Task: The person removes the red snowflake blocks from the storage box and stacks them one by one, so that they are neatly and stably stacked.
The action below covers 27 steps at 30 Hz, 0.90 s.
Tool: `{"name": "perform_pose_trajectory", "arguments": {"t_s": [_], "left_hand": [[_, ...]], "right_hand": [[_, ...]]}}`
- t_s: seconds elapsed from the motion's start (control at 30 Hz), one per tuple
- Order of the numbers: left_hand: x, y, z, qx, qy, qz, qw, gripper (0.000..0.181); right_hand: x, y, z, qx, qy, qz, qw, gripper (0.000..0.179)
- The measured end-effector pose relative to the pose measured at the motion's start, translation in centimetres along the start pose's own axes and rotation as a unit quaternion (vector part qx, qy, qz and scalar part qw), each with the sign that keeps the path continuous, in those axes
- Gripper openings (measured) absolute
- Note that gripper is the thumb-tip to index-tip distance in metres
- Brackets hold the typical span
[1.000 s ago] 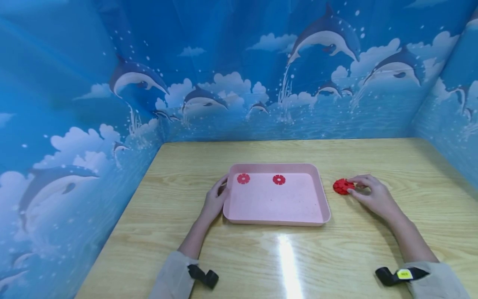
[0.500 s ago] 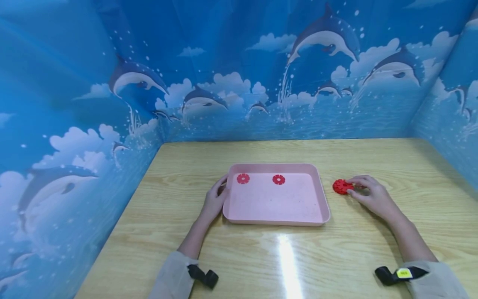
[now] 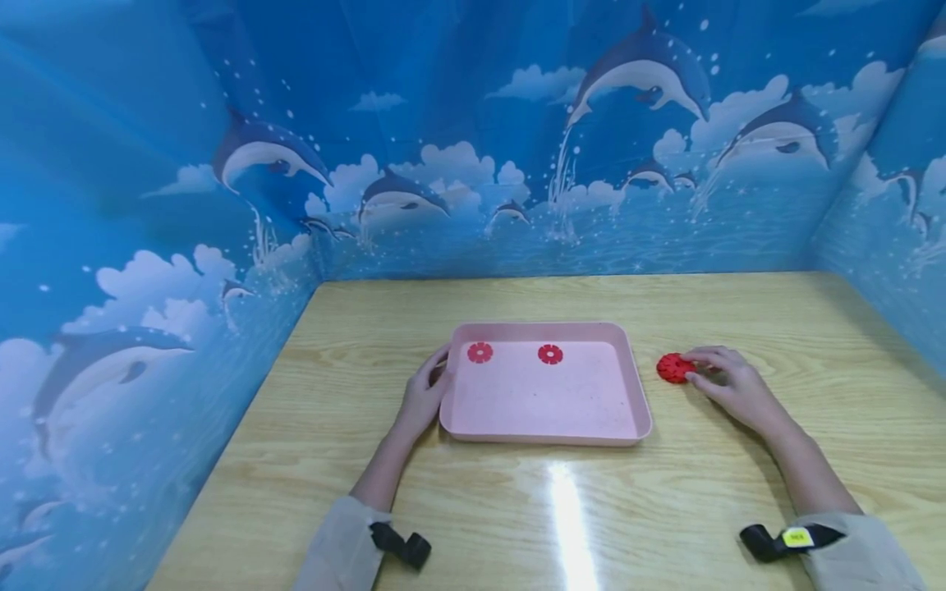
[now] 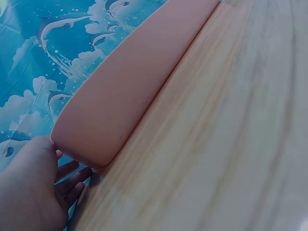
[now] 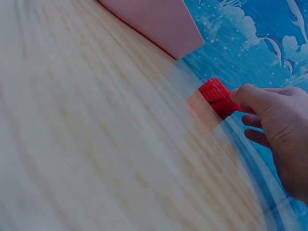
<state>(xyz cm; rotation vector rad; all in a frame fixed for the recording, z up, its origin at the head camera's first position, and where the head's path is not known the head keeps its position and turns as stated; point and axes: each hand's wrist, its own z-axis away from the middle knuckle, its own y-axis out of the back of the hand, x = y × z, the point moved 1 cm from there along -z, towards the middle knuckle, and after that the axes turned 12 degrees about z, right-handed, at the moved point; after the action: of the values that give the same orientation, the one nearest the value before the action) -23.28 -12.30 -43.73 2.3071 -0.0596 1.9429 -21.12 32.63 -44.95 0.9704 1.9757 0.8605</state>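
A shallow pink tray (image 3: 547,410) lies on the table with two flat red slotted discs inside, a left disc (image 3: 479,353) and a right disc (image 3: 550,355). At the tray's left wall, my left hand (image 3: 424,398) grips the side; in the left wrist view several of its fingers show under the tray's corner (image 4: 91,139). Right of the tray is a small stack of red interlocking discs (image 3: 674,368). My right hand (image 3: 735,386) pinches this stack at its right side with thumb and forefinger, its lower fingers loosely curled. The right wrist view shows the stack's layered edge (image 5: 217,98).
The wood-grain table (image 3: 495,509) runs back to a blue dolphin-print backdrop (image 3: 473,164), which also stands along the left and right. A bright light reflection falls on the table in front of the tray. Each sleeve carries a black wrist camera strap.
My right forefinger and thumb have shifted slightly left over the red stack. The left hand, tray and discs inside it stay put; the head view has drifted very slightly.
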Motion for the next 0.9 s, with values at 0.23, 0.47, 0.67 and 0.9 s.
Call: {"name": "perform_pose_trajectory", "arguments": {"t_s": [0.23, 0.47, 0.67, 0.9], "left_hand": [[-1.7, 0.3, -0.6, 0.015, 0.013, -0.011, 0.9997, 0.043], [-1.8, 0.3, -0.7, 0.012, -0.001, -0.005, 0.9999, 0.042], [-1.7, 0.2, -0.7, 0.015, 0.009, -0.008, 0.9998, 0.042], [-1.7, 0.2, -0.6, 0.012, 0.014, -0.012, 0.9998, 0.043]], "right_hand": [[-0.1, 0.0, -0.1, -0.005, -0.002, 0.003, 1.0000, 0.026], [-0.1, 0.1, -0.1, -0.002, 0.004, -0.005, 1.0000, 0.027], [0.1, 0.0, -0.1, 0.002, 0.013, -0.008, 0.9999, 0.026], [0.1, 0.0, -0.1, -0.001, 0.014, -0.009, 0.9999, 0.025]]}}
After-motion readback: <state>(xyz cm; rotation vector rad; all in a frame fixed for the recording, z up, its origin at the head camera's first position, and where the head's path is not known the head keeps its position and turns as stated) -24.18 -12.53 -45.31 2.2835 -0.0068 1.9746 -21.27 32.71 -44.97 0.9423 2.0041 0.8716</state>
